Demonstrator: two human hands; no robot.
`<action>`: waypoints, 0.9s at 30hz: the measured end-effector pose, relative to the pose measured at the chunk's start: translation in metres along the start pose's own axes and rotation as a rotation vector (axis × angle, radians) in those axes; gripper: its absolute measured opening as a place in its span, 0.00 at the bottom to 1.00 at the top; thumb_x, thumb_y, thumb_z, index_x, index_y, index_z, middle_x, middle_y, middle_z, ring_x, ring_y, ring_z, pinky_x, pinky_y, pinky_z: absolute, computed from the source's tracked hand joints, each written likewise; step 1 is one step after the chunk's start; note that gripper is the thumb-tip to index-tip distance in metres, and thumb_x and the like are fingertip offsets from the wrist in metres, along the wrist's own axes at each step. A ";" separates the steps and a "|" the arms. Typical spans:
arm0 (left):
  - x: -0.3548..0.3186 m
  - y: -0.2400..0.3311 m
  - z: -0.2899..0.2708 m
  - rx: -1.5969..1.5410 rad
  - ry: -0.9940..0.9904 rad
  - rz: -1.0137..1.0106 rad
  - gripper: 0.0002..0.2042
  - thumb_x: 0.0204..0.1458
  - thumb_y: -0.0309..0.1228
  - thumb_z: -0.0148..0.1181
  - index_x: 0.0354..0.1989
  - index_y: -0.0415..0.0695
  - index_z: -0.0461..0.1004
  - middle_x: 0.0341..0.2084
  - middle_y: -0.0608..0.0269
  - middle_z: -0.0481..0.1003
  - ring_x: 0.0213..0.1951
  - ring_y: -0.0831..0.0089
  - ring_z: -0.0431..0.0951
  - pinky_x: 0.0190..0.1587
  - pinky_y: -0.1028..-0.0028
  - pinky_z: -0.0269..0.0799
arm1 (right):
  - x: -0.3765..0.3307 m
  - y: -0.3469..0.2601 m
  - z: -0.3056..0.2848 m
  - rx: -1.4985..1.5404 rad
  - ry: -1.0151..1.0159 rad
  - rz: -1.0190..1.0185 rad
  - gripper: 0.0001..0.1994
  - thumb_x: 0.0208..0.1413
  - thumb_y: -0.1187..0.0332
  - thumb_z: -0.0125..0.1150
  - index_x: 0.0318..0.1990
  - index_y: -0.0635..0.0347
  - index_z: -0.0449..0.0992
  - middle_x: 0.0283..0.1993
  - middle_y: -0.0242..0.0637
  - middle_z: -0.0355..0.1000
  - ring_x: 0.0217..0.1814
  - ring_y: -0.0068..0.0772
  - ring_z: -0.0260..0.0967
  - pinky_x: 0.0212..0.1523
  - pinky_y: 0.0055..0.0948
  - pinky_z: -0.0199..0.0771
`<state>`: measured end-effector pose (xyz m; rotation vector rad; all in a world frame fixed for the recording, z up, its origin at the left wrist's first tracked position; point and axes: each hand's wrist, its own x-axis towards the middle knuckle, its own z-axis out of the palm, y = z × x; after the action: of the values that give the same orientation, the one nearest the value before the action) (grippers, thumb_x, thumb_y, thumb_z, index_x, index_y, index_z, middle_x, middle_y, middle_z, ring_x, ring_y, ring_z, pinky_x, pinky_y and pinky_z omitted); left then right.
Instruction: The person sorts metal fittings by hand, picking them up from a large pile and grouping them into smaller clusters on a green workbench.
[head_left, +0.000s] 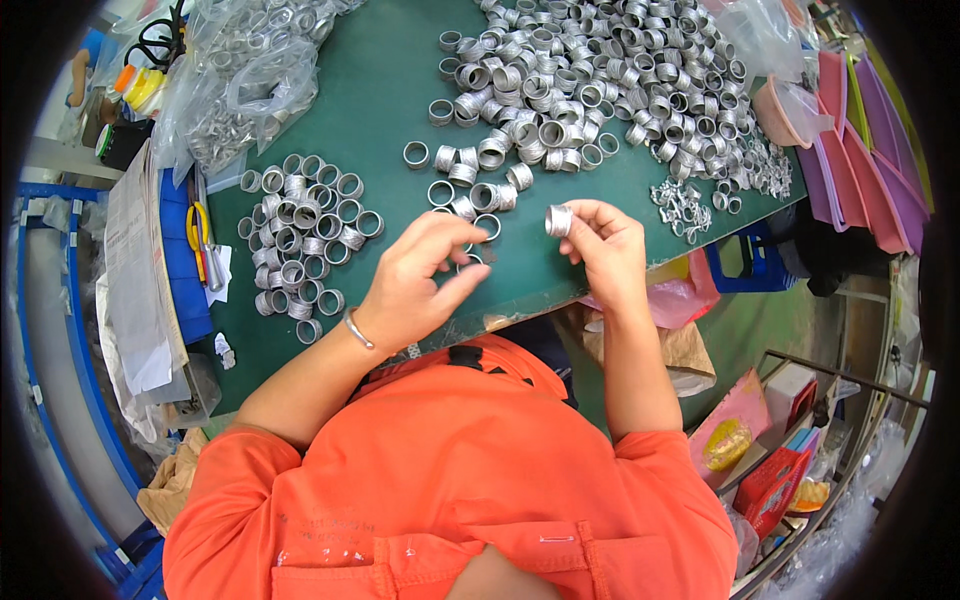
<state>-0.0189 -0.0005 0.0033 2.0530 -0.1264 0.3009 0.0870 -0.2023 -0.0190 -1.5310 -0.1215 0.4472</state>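
Note:
My right hand [608,247] pinches a short silver metal ring [558,220] between thumb and fingers, above the near edge of the green table [370,75]. To its left is my left hand [420,272], its thumb apart from its bent fingers and nothing visibly gripped. A metal ring [487,227] lies just beyond the left fingertips, and another shows partly behind that hand. Beyond both hands spreads a large heap of like rings [600,85]. A smaller group of rings [300,225] sits left of my left hand, several of them standing on end.
Small silver metal pieces [682,205] lie near the table's right edge. Clear plastic bags [265,85] of metal parts stand at the back left. Blue bins [185,250] with yellow-handled scissors [197,228] line the left side. Pink and purple trays [850,150] stand at the right.

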 end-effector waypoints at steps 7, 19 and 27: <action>0.006 0.003 0.010 -0.032 0.029 0.193 0.17 0.42 0.24 0.68 0.42 0.40 0.74 0.38 0.56 0.73 0.36 0.70 0.76 0.37 0.75 0.74 | -0.027 -0.017 0.029 0.146 -0.364 0.246 0.06 0.56 0.77 0.55 0.40 0.66 0.76 0.28 0.35 0.75 0.25 0.19 0.70 0.25 0.18 0.69; -0.004 -0.044 -0.094 0.726 0.349 -0.075 0.10 0.44 0.22 0.64 0.37 0.40 0.75 0.36 0.57 0.75 0.40 0.61 0.74 0.43 0.68 0.69 | 0.036 0.013 0.034 -0.699 0.167 -0.544 0.11 0.47 0.76 0.62 0.40 0.64 0.73 0.32 0.41 0.71 0.27 0.33 0.70 0.30 0.29 0.72; 0.002 -0.041 -0.087 0.797 0.362 -0.051 0.09 0.43 0.21 0.63 0.35 0.40 0.75 0.38 0.57 0.74 0.43 0.59 0.74 0.47 0.66 0.68 | 0.024 -0.002 0.003 0.094 -0.010 0.131 0.07 0.51 0.78 0.54 0.38 0.68 0.73 0.29 0.42 0.76 0.23 0.23 0.72 0.19 0.17 0.70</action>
<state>-0.0218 0.0954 0.0091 2.7285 0.3188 0.7779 0.1082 -0.1909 -0.0221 -1.4498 -0.0074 0.5567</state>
